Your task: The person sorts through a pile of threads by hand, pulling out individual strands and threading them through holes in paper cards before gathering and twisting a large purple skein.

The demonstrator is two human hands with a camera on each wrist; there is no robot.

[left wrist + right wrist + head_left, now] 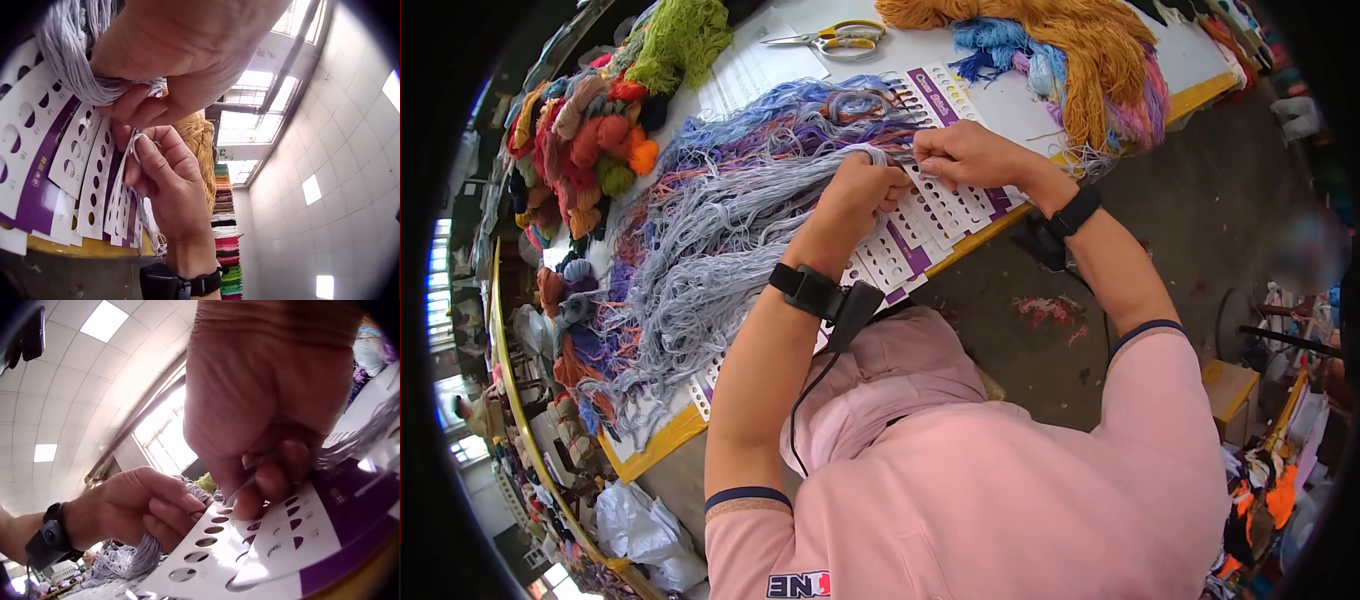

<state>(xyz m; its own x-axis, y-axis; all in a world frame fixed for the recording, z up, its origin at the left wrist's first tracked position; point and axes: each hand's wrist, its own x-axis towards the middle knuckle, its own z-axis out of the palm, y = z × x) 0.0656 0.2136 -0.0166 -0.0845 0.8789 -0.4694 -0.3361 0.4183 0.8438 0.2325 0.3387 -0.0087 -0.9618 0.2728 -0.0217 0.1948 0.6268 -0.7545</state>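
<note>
My left hand [858,198] grips the looped end of a thick bundle of pale grey-blue embroidery thread [740,225], which trails away across the table to the left. Close beside it, my right hand [975,155] pinches a few pale strands [120,181] between thumb and curled fingers, as the left wrist view shows. Both hands are over white and purple thread cards [945,205] with rows of punched holes. In the right wrist view, the right fingertips are right at the edge of a holed card [215,544]. The left fingertips are partly hidden.
Yellow-handled scissors [850,40] lie on paper sheets at the back. Ochre skeins [1090,60] hang over the table's right end, with green yarn [685,45] and red-orange skeins [595,140] at the left. Yellow tape [980,240] runs along the table's near edge.
</note>
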